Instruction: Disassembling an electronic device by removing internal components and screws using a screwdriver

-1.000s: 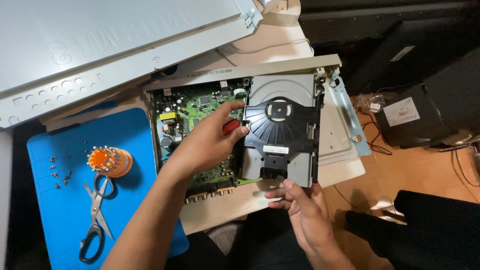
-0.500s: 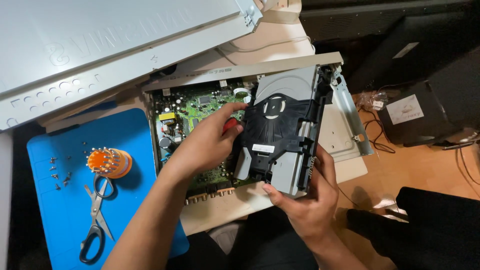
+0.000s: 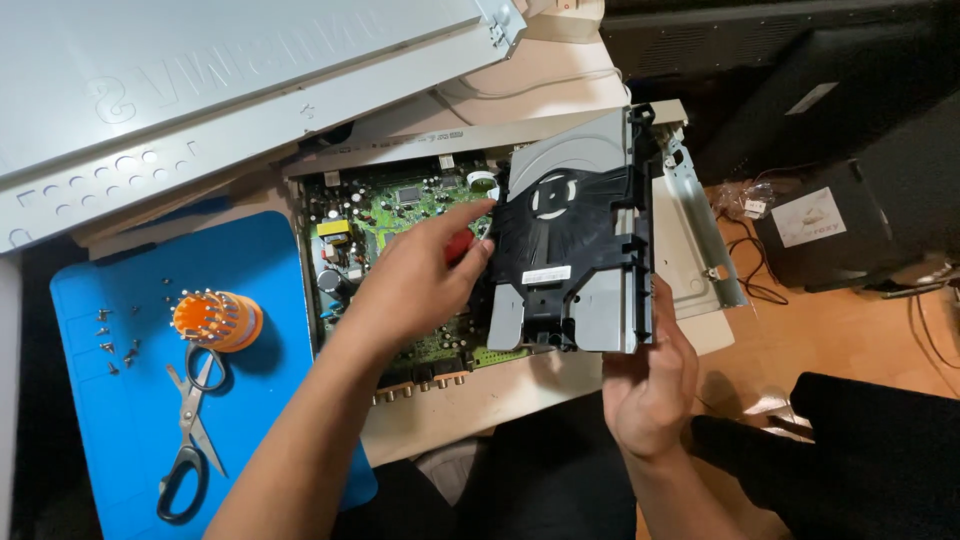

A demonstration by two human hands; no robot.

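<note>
An opened disc player chassis lies on a pale board, its green circuit board exposed on the left. My right hand grips the lower right edge of the black and grey disc drive unit, which is tilted up off the chassis. My left hand hovers over the circuit board with the fingers curled around a red-handled tool, its tip beside the drive's left edge.
A blue mat at the left holds an orange bit holder, scissors and several small screws. The grey metal cover leans across the top left. Black devices and cables sit at the right.
My right hand shifted from the drive's front edge to its right side and lifted the drive up and to the right. The left hand stayed over the circuit board.
</note>
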